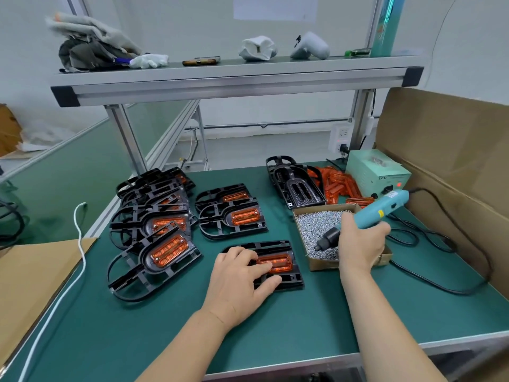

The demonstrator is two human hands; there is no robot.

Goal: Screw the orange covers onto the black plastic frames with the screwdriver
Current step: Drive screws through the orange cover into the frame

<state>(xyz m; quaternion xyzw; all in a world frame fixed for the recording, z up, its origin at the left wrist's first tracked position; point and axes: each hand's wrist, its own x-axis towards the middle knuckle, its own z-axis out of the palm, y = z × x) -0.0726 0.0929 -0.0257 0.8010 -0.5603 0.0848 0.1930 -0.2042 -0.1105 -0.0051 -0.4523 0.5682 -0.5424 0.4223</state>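
Fingers (pixel 261 267) of left hand (pixel 239 274) lie straight and spread, pressing translucent orange plastic cover (pixel 278 261) into black plastic frame (pixel 287 279) at picture centre, likely to stop it shifting. Right hand (pixel 360 244) fingers clamped round teal electric screwdriver (pixel 377 213); bit dipped in cardboard box of silver screws (pixel 316 224), centre right on green worktop (pixel 303 312), probably to pick one up.

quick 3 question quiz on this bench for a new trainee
1. True or false: the right hand holds the screwdriver with its tip over the screw box.
2. The left hand rests on: A) a black frame with an orange cover, B) the shelf, C) a cardboard sheet.
3. Fill in: the bench mat is ___.
Key: 1 true; 2 A; 3 green.
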